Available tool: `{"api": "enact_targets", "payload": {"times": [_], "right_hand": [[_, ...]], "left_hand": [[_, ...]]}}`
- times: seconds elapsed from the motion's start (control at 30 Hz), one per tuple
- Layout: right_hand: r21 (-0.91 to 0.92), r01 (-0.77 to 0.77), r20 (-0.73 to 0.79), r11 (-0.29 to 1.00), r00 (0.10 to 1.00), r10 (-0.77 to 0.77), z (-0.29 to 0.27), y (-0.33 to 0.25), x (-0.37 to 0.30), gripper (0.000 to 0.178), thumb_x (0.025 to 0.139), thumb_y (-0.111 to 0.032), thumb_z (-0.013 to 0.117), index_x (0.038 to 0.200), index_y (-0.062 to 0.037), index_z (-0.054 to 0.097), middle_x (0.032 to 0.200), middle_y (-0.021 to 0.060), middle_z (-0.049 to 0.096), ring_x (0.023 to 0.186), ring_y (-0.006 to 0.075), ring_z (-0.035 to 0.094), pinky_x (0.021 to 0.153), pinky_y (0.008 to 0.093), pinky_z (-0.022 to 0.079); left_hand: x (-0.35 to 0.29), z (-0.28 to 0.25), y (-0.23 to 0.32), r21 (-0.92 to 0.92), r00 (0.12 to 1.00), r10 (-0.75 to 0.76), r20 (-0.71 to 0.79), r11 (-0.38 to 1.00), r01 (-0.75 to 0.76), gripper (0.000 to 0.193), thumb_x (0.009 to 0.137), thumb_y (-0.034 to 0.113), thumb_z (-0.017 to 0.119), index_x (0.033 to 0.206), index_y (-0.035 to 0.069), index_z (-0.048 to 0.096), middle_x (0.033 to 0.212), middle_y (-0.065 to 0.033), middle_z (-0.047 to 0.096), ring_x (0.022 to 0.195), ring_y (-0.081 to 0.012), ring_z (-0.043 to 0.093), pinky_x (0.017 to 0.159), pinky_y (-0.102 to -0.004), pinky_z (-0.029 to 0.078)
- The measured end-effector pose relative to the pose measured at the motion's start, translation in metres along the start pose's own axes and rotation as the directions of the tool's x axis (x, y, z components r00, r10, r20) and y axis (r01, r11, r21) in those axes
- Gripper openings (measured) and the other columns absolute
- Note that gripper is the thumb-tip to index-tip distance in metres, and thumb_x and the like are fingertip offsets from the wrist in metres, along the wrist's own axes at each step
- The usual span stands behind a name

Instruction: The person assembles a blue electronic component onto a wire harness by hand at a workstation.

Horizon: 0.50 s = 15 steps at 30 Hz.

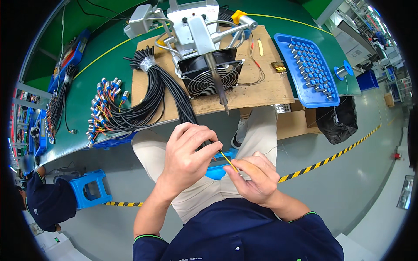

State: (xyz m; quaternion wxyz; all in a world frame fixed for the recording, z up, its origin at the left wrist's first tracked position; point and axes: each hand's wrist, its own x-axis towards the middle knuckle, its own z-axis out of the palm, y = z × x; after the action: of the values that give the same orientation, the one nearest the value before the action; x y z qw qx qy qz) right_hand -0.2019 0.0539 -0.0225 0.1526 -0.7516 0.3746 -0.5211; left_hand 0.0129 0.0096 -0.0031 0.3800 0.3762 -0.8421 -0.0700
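Note:
My left hand is closed around the lower end of a bundle of black cables, which hangs over the table's front edge. A thin yellow wire stretches from its fingertips to my right hand. Thumb and fingers of the right hand pinch the far end of that wire. Both hands are above my lap, in front of the table. A soldering iron points down from its stand toward me, with its tip above and ahead of the hands. Behind it stands a black fan with a wire guard.
Cables with metal-and-blue connectors lie at left. On the right, a blue tray holds several metal connectors, beside a solder spool. Cardboard covers the table's middle. A black bag hangs at right. A person is far left.

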Motion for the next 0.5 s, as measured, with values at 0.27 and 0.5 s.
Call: {"api": "enact_targets", "payload": {"times": [0.27,0.5], "right_hand": [[0.039,-0.012,-0.014,0.999,1.000,0.012,-0.002,0.011,0.005,0.022,0.081,0.004,0.089,0.099,0.0031,0.075,0.084,0.0108,0.071,0.062,0.0227,0.061,0.054,0.0333,0.046],[0.118,-0.028,0.021,0.993,0.999,0.025,-0.001,0.017,0.007,0.022,0.083,0.007,0.085,0.101,0.0032,0.073,0.084,0.0119,0.070,0.063,0.0233,0.062,0.055,0.0325,0.047]], "left_hand": [[0.010,-0.006,0.004,-0.206,0.985,-0.011,0.175,0.977,0.048,0.020,0.079,0.005,0.086,0.097,0.004,0.077,0.097,-0.0064,0.075,0.089,-0.0253,0.070,0.089,-0.0425,0.053],[0.011,-0.006,-0.003,-0.346,0.981,-0.017,0.193,0.934,0.084,0.018,0.080,0.006,0.086,0.096,0.003,0.078,0.091,-0.0059,0.074,0.080,-0.0244,0.067,0.082,-0.0388,0.049]]}}
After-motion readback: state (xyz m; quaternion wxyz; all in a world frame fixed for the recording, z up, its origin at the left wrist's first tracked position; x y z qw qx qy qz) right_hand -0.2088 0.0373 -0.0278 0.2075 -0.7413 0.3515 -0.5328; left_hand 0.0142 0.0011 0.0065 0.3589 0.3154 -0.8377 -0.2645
